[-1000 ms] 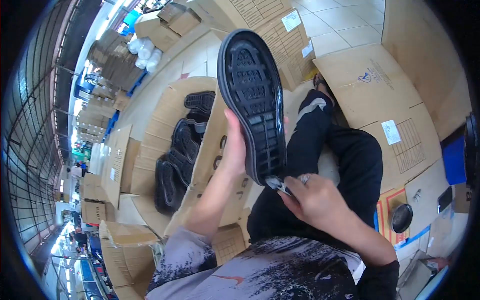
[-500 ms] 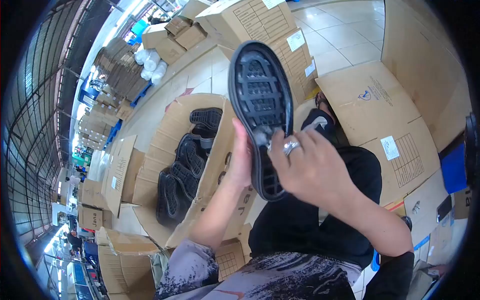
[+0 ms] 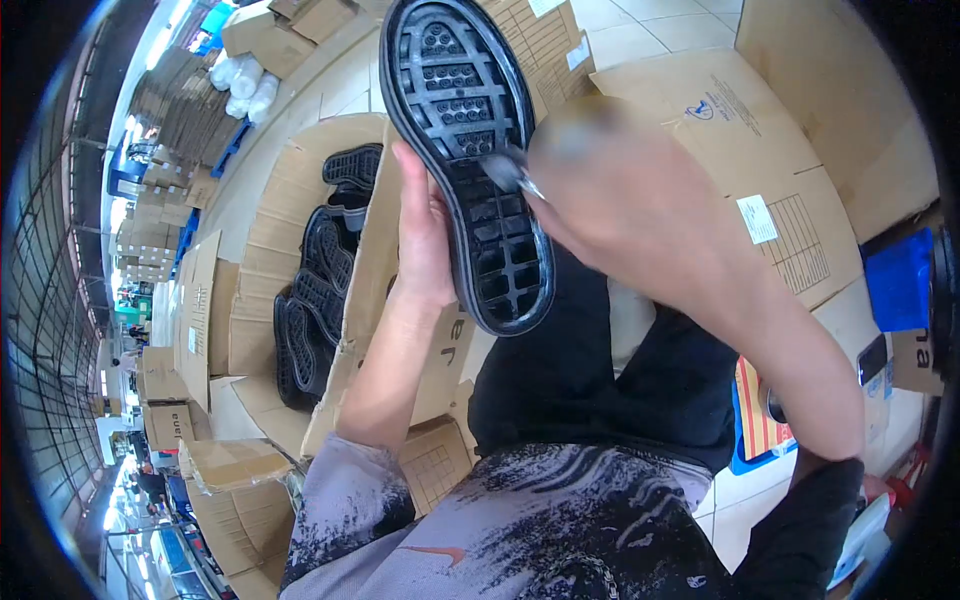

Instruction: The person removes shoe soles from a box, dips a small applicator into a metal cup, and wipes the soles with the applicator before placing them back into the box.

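A black shoe sole (image 3: 478, 210) is held up before me, its gridded inner face towards me. My left hand (image 3: 425, 245) grips its left edge, thumb along the rim and the other fingers hidden behind. My right hand (image 3: 620, 195), smeared by motion, is closed around a small brush (image 3: 507, 172). The brush's dark grey tip is at the middle of the sole; its handle is mostly hidden in my fingers. To the left, several black soles (image 3: 325, 255) lie in an open cardboard box (image 3: 268, 195).
A large cardboard carton (image 3: 700, 130) lies flat at right, beside a blue container (image 3: 897, 290) and a phone (image 3: 872, 358). An orange-and-yellow striped item (image 3: 762, 410) sits by my right leg. Stacked cartons (image 3: 170, 225) and white rolls (image 3: 245, 85) stand farther left.
My left hand and the sole have shifted up and left in view. My right hand has moved up beside the sole, and the brush tip is farther from the left edge.
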Available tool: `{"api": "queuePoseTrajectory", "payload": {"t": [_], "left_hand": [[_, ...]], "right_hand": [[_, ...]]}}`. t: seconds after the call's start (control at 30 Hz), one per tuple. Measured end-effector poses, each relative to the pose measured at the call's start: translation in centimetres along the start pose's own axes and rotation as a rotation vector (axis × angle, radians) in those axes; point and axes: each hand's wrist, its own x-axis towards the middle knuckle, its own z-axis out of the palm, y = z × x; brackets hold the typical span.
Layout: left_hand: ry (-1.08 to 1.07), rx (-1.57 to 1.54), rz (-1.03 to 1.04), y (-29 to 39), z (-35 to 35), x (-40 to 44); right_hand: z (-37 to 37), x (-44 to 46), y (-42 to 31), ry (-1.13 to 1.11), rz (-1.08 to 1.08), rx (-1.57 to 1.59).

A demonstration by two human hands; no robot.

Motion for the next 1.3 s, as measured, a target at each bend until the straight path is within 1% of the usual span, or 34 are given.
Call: {"api": "queuePoseTrajectory", "payload": {"t": [0.03,0.07,0.1,0.13,0.2,0.23,0.3,0.33,0.4,0.47,0.5,0.53,0.57,0.6,0.63,0.67,0.7,0.73,0.77,0.8,0.83,0.87,0.9,0.93,0.97,1.0,1.03,1.07,1.1,1.13,1.2,1.23,1.27,1.3], "left_hand": [[-0.002,-0.085,0.011,0.1,0.9,-0.3],[-0.003,-0.083,0.018,0.2,0.7,-0.1],[-0.083,-0.056,0.013,0.4,0.1,0.1],[-0.155,-0.032,0.01,0.7,-0.6,0.1],[-0.143,-0.038,0.064,1.1,-1.4,0.1],[-0.126,-0.034,0.036,1.0,-1.8,0.0],[-0.118,-0.04,-0.042,0.3,-2.1,0.0],[-0.097,-0.044,-0.079,-0.3,-1.7,-0.1],[-0.099,-0.034,-0.105,-1.6,-1.6,-0.2],[-0.158,0.041,-0.079,-3.0,-2.7,-0.3],[0.097,0.147,0.062,-3.4,-1.9,-0.6],[0.138,0.281,0.183,-5.8,-4.6,0.5],[0.018,0.111,-0.022,-5.1,-5.2,-0.5],[-0.125,-0.074,-0.228,-4.4,-5.6,-1.6],[-0.07,-0.095,-0.176,-3.7,-6.7,-2.9],[-0.045,-0.124,-0.147,-3.3,-7.6,-4.4],[-0.027,-0.153,-0.118,-2.9,-8.0,-5.4],[0.08,-0.135,-0.08,-1.1,-8.9,-7.4],[0.172,-0.205,-0.083,1.2,-9.5,-9.4],[0.146,-0.134,-0.083,3.3,-12.4,-11.6],[0.487,0.235,-0.058,5.3,-14.7,-13.3],[0.68,0.475,-0.028,7.7,-16.7,-15.2],[0.83,0.389,0.0,9.9,-17.6,-17.1],[0.907,0.57,0.075,11.3,-20.7,-19.0],[0.981,0.688,0.114,12.3,-24.6,-20.7],[1.072,0.69,0.093,13.1,-28.4,-22.1],[1.117,0.398,0.06,14.5,-27.7,-22.3],[1.14,0.344,0.074,15.1,-27.9,-22.2],[1.133,0.22,0.063,14.7,-31.2,-22.6],[1.122,0.203,0.065,14.8,-31.0,-21.3],[1.074,0.142,0.06,14.5,-29.2,-18.0],[1.0,0.007,0.04,14.4,-28.5,-15.9],[0.972,-0.015,0.084,14.1,-28.7,-13.6],[0.955,-0.02,0.126,14.2,-28.9,-11.5]], "right_hand": [[0.7,0.5,-0.2,0.047,-0.056,-0.043],[1.4,0.8,-0.4,0.1,-0.118,-0.085],[1.9,-0.2,-1.5,0.206,-0.172,-0.181],[1.4,-1.3,-3.3,0.05,-0.104,-0.062],[0.9,-3.8,-5.0,-0.095,-0.195,0.166],[1.1,-3.5,-4.5,-0.094,-0.209,0.166],[1.4,-2.5,-2.7,-0.267,0.022,0.576],[1.2,-0.9,-1.0,-0.396,0.1,0.71],[1.2,1.2,1.9,-0.383,0.159,0.541],[2.0,0.3,1.2,-0.195,0.115,0.217],[1.4,-0.6,-1.2,-0.338,0.16,0.048],[2.8,-2.7,-3.0,-0.264,-0.018,-0.067],[2.4,-3.9,-4.6,-0.182,-0.202,-0.058],[2.2,-5.5,-5.9,-0.242,-0.228,0.145],[2.2,-6.8,-6.6,-0.294,-0.137,0.314],[1.4,-7.4,-7.2,-0.308,0.013,0.398],[0.9,-8.0,-6.2,-0.308,0.117,0.353],[0.5,-7.4,-4.7,-0.322,0.211,0.426],[0.3,-8.3,-3.7,-0.224,0.352,0.462],[-0.1,-8.4,-3.5,-0.14,0.463,0.414],[0.1,-9.4,-2.8,-0.112,0.564,0.391],[0.9,-12.1,-1.3,-0.131,0.6,0.283],[1.2,-12.0,-1.2,-0.123,0.602,0.277],[1.1,-11.8,-1.3,-0.116,0.612,0.261],[1.3,-11.6,-1.2,-0.183,0.636,0.308],[1.7,-11.4,-1.0,-0.23,0.669,0.336],[2.3,-11.1,-1.0,-0.23,0.621,0.265],[3.8,-12.2,-0.6,-0.26,0.721,0.321],[5.2,-13.2,-0.3,-0.23,0.766,0.362],[5.0,-11.5,-1.3,-0.243,0.78,0.347],[6.2,-12.0,-0.9,-0.215,0.677,0.381],[5.7,-11.4,-0.8,-0.242,0.652,0.325],[5.6,-10.9,-1.3,-0.262,0.63,0.283],[5.3,-10.5,-1.7,-0.207,0.646,0.311]]}}
